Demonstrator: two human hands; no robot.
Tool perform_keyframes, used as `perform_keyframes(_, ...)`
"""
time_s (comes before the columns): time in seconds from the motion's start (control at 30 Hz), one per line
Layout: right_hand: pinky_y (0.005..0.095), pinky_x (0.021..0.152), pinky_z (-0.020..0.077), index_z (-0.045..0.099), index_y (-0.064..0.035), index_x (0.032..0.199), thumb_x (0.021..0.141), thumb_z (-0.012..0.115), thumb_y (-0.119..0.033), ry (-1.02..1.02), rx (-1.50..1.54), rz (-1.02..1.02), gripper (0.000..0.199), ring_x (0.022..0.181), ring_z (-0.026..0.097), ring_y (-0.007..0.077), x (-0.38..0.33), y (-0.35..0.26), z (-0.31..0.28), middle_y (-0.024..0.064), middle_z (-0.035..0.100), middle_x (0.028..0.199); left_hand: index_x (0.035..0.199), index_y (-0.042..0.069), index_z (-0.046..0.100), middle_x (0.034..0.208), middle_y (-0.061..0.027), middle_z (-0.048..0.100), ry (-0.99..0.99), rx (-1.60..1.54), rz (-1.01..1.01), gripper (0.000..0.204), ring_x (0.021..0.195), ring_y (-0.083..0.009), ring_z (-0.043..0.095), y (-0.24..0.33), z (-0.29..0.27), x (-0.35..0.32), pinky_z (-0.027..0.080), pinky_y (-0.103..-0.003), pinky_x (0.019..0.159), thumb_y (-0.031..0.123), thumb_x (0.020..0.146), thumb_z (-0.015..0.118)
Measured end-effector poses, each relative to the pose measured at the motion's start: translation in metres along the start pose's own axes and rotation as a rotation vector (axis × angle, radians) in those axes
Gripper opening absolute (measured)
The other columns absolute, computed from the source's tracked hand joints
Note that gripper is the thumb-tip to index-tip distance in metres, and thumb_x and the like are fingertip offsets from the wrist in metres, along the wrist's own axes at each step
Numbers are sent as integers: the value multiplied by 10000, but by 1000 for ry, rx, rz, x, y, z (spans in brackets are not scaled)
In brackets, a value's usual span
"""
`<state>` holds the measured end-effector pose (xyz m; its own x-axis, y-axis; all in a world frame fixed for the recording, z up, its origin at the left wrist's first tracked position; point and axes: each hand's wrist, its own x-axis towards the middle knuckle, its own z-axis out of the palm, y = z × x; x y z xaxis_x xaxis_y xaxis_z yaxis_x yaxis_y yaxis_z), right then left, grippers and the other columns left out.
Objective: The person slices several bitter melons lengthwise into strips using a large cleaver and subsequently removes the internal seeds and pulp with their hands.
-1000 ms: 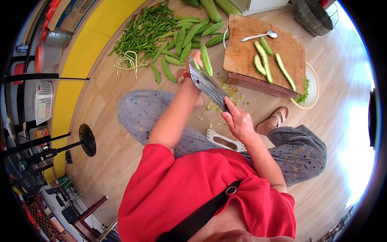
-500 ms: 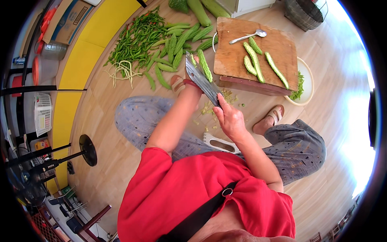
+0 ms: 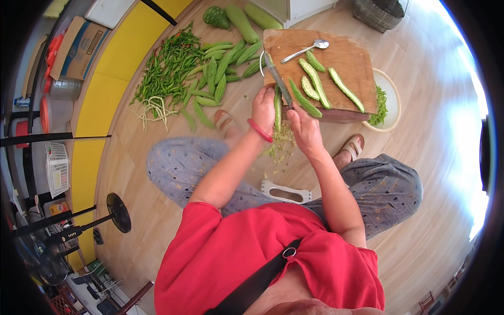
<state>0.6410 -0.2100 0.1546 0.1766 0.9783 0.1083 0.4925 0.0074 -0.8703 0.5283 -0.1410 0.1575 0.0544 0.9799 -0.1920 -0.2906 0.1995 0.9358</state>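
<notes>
Left hand (image 3: 263, 109) grip closed around a long green ridged gourd (image 3: 277, 109); right hand (image 3: 303, 126) grip clamped on a steel-bladed knife (image 3: 278, 80), beside the brown wooden chopping board (image 3: 346, 58).

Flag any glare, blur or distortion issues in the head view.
Head view: strong fisheye, the yellow floor strip bows toward the black rim; window glare washes out the pale wooden floor at right; the left hand, right hand and long steel knife are fairly sharp; soft shadows beneath the brown wooden chopping board.
</notes>
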Motion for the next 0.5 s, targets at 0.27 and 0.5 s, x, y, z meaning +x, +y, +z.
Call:
perform_keyframes(0.27, 306, 559, 448, 513, 21, 1184, 908, 445, -407, -45, 171, 211, 514, 536, 568, 169, 13, 0, -25, 107, 529, 535, 1159, 49, 490, 757, -39, 539, -134, -158, -248, 326, 643, -122, 526, 10, 4, 16, 433, -265, 510, 255, 941, 363)
perform_keyframes(0.5, 214, 388, 345, 593, -32, 816, 930, 412, -392, 100, 274, 256, 419, 414, 413, 65, 10, 16, -16, -12, 445, 518, 1177, 45, 446, 890, -64, 545, -154, -343, -297, 309, 737, -155, 568, -15, 1, 34, 492, -273, 572, 230, 934, 403)
